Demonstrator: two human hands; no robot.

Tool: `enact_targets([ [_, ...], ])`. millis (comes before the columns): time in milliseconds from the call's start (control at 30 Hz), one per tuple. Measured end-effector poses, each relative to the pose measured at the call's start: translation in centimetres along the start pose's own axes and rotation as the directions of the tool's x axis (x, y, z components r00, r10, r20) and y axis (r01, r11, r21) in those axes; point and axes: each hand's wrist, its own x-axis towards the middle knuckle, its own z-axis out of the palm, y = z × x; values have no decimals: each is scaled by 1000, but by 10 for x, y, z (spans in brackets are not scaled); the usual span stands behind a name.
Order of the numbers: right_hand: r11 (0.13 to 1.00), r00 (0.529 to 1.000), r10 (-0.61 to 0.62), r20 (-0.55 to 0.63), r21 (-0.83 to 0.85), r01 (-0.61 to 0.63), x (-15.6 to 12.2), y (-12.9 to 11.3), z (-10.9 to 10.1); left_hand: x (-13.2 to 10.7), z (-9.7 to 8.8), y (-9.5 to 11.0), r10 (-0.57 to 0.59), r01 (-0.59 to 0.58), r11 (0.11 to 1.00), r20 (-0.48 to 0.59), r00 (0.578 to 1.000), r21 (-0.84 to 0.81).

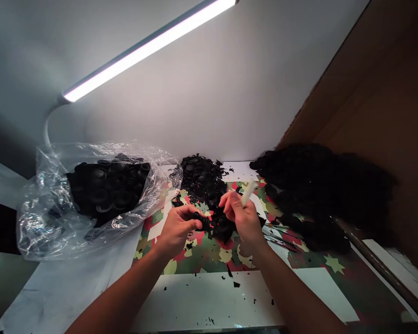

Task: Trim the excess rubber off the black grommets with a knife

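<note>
My left hand [177, 228] is closed on a small black rubber part [202, 221], pinched between thumb and fingers above the patterned mat [209, 257]. My right hand [242, 218] is closed around a thin white-handled tool [248, 192], whose upper end sticks out past the knuckles. The tool's lower end is hidden by the fingers, close to the black part. Both hands meet over a low heap of black scraps [202, 178].
A clear plastic bag [55, 204] with several black rubber rings [107, 185] lies at the left. A big dark pile [320, 190] sits at the right beside a brown cardboard wall [386, 106]. Metal tools [282, 239] lie on the mat. A lit lamp bar [149, 46] hangs overhead.
</note>
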Motion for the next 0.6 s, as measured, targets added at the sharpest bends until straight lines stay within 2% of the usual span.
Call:
enact_targets([
  [100, 997, 996, -70, -59, 23, 71, -4, -5, 0, -1, -1, 1, -32, 29, 996, 32, 999, 82],
  [200, 1000, 999, -22, 25, -5, 22, -9, -11, -2, -2, -1, 4, -46, 37, 986, 53, 998, 163],
  [333, 1000, 986, 9, 166, -9, -8, -12, -12, -4, -2, -2, 11, 10, -23, 953, 44, 999, 301],
  [467, 996, 962, -81, 262, -9, 86, -15, -11, -2, -2, -4, 17, 70, -80, 906, 39, 997, 415],
  [600, 976, 943, -129, 308, -127, 175, -19, -16, 2, -3, -4, 22, 148, -139, 822, 28, 989, 553],
])
